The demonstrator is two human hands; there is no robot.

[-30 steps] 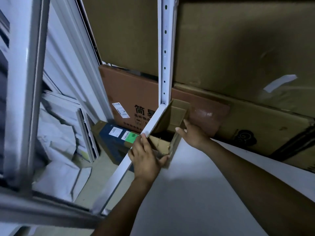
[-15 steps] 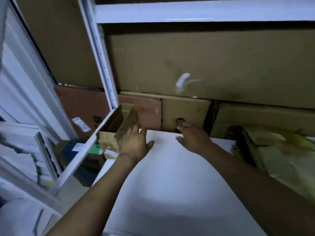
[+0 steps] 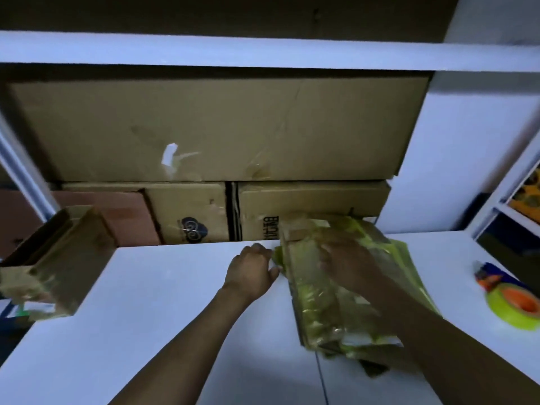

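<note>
While blurred at the fingertips, shows two hands at one stack of bags (image 3: 330, 302), yellow-green, lying flat on the white shelf (image 3: 146, 317), right of the middle and close to the back boxes. Of the left hand (image 3: 251, 273): fingers curled at the stack's left edge, pinching it against the thumb. Of the right hand (image 3: 347, 258): laid on top of the stack, fingers too blurred to tell whether clamped or merely resting. Counts further: one small open box (image 3: 58, 258) at the shelf's left edge, well apart from both hands; one roll of tape (image 3: 514, 305) at the far right; four big boxes (image 3: 219, 127) piled behind. Against half a second ago: left hand off the small open box and over at the bags, right hand off the bare shelf and onto the stack.
</note>
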